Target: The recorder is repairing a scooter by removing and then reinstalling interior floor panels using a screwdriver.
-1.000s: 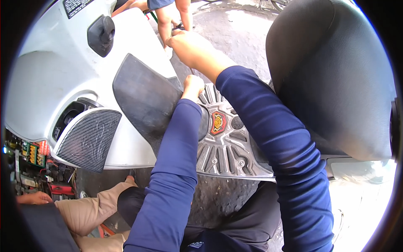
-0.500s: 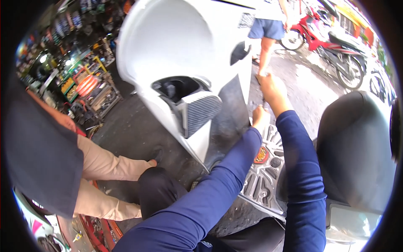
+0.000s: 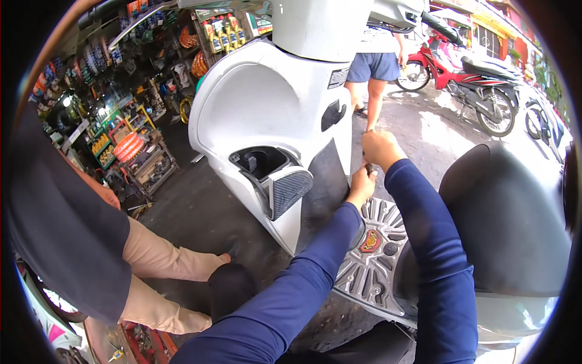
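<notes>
the single head-worn fisheye is looking down and forward from close above the white scooter's leg shield [image 3: 273, 115] and grey footboard [image 3: 370, 255], bending the shop shelves [image 3: 127, 139] and street towards its dark rim.

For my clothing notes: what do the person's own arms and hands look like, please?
Both forearms wear long, snug, dark blue sleeves that end at the wrists, plain with soft folds and no visible markings. The left hand and right hand are bare: no gloves, and no rings or watch can be seen.
</notes>
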### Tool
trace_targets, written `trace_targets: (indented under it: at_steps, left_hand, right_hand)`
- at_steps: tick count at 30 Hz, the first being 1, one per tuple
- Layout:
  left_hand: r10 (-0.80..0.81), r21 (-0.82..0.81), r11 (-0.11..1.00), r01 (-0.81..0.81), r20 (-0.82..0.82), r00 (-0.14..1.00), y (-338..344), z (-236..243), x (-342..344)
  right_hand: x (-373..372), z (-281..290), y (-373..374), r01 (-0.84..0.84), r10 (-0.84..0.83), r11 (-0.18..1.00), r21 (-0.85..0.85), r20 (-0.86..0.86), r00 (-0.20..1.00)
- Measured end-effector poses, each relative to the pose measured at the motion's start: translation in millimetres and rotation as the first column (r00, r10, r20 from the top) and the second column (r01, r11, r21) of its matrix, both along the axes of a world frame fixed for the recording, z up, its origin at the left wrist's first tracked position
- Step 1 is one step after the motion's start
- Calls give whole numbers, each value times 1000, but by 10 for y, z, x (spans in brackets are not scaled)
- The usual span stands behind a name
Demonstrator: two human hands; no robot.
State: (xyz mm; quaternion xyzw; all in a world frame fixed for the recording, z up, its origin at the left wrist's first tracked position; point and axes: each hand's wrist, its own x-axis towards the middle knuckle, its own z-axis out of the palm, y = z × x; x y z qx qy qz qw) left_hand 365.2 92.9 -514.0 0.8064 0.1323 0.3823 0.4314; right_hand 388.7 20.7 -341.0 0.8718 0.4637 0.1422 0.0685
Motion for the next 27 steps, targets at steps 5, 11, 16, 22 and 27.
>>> trace_targets:
  at_steps: [5, 11, 16, 22, 27]
  left_hand:
    - [-108, -123, 988, 97, -85, 991, -197, 172, 9]
    - [-94, -91, 992, 91, -38, 995, 11, 61, 84]
    - [-23, -235, 972, 18, -18, 1000, -161, 124, 170]
    - [-149, -350, 924, 154, 41, 988, 4, 113, 172]
    - [-150, -107, 984, 143, -58, 987, 25, 45, 51]
  right_hand:
    - [323, -246, -121, -31, 29, 991, 133, 15, 999]
    - [298, -92, 1, -82, 92, 986, 144, -61, 994]
    - [463, -309, -47, -219, 208, 969, 116, 100, 973]
    - [378, -96, -6, -341, 338, 938, 61, 55, 939]
    - [215, -197, -22, -97, 86, 986, 136, 84, 993]
